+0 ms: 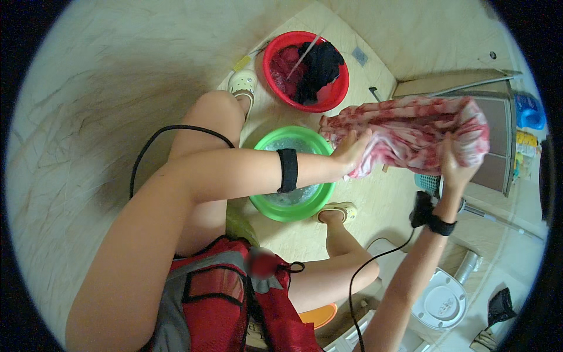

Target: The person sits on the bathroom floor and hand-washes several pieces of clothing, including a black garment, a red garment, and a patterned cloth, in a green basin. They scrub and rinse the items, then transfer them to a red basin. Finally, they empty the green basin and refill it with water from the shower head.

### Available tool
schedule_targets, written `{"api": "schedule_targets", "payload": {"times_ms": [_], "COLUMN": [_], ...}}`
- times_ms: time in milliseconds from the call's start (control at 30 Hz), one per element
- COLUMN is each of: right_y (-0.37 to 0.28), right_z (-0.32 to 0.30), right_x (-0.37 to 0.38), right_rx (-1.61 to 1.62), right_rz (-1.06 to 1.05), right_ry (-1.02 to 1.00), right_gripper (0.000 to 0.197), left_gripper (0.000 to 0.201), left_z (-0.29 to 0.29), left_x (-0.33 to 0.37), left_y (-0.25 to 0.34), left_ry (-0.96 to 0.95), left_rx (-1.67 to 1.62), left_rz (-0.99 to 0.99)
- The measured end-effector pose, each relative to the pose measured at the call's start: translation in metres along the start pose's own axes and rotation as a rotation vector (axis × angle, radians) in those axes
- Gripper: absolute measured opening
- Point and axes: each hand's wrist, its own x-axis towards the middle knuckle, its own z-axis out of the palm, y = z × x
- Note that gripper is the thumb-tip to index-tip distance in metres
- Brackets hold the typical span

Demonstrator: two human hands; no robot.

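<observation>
A crumpled red-and-white patterned cloth (410, 126) is stretched sideways in the air, right of the green basin (258, 199). My left hand (350, 154) grips its left part, with the fingertips partly hidden by the fabric. At the right end, my right hand (456, 167) is closed around a bunched portion. Sudsy, cloudy water (287, 144) fills the green basin below my left forearm. Beyond it stands a red basin (271, 70) holding a black cloth (319, 67) and reddish wet contents, with a thin pale stream crossing over it.
My feet in pale clogs (243, 82) flank the green basin. A floor drain (360, 56) lies beyond the red basin. Rightward are a glass-panelled frame (492, 117), a teal basket (427, 183) and a white round lid (440, 300). Black cables (353, 281) run from my wrist strap.
</observation>
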Motion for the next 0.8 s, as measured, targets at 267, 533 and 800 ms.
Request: {"api": "schedule_targets", "payload": {"times_ms": [267, 533, 800], "right_y": [-0.019, 0.056, 0.129], "right_z": [-0.001, 0.057, 0.220], "right_x": [0.115, 0.160, 0.102], "right_rx": [-0.315, -0.034, -0.287], "right_rz": [-0.365, -0.253, -0.099], "right_ry": [0.004, -0.096, -0.552], "right_gripper": [0.031, 0.028, 0.035], "left_gripper": [0.051, 0.041, 0.034], "left_z": [-0.032, -0.022, -0.036], "left_x": [-0.031, -0.035, -0.029], "left_y": [0.024, 0.008, 0.023], "left_ry": [-0.077, -0.039, 0.197], "left_rx": [0.070, 0.101, -0.112], "left_rz": [-0.063, -0.094, 0.021]}}
